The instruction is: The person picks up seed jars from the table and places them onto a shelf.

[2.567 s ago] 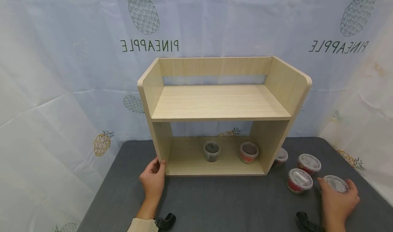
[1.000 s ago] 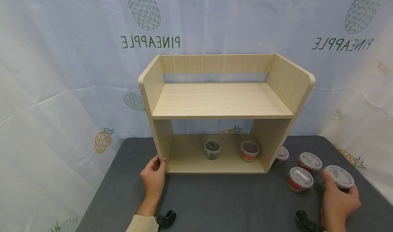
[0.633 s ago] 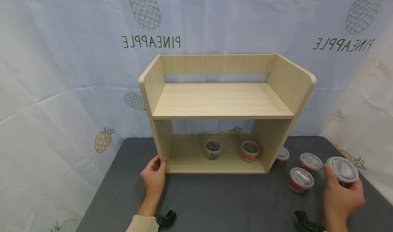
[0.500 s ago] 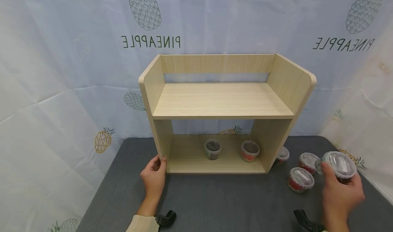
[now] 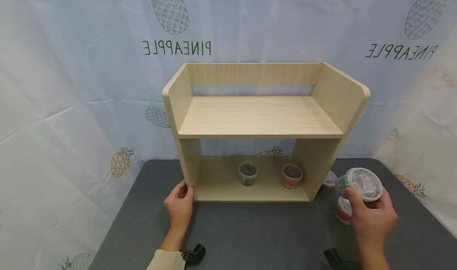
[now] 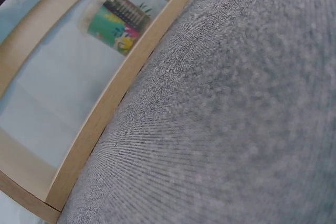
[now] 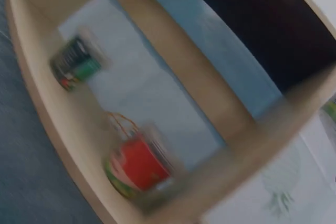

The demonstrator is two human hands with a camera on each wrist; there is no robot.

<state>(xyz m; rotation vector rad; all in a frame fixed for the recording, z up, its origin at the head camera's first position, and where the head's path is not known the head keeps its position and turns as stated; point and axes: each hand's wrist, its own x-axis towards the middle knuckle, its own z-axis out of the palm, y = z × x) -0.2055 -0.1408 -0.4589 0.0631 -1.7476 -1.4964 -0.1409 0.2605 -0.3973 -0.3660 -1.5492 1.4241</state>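
Note:
My left hand (image 5: 178, 206) pinches the lower left front edge of a two-tier pale wooden shelf (image 5: 260, 117). In my right hand (image 5: 373, 218) is a clear-lidded plastic tub (image 5: 364, 184) with a green label, tilted and held above the table right of the shelf. On the lower board stand a dark-labelled tub (image 5: 248, 174) and a red-labelled tub (image 5: 291, 176); the right wrist view shows this red-labelled tub (image 7: 139, 163) blurred. The left wrist view shows a green-and-black-labelled tub (image 6: 118, 22) on the lower board. Neither wrist view shows a hand.
A red-labelled tub (image 5: 343, 211) stands on the dark grey table (image 5: 267, 238), partly behind my right hand. Another tub (image 5: 327, 181) is partly hidden by the shelf's right side panel. A pineapple-print curtain (image 5: 89, 83) hangs behind.
My right hand has lifted the green-labelled tub off the table and carried it leftward, in front of another tub that is now hidden. The left hand keeps its place on the shelf.

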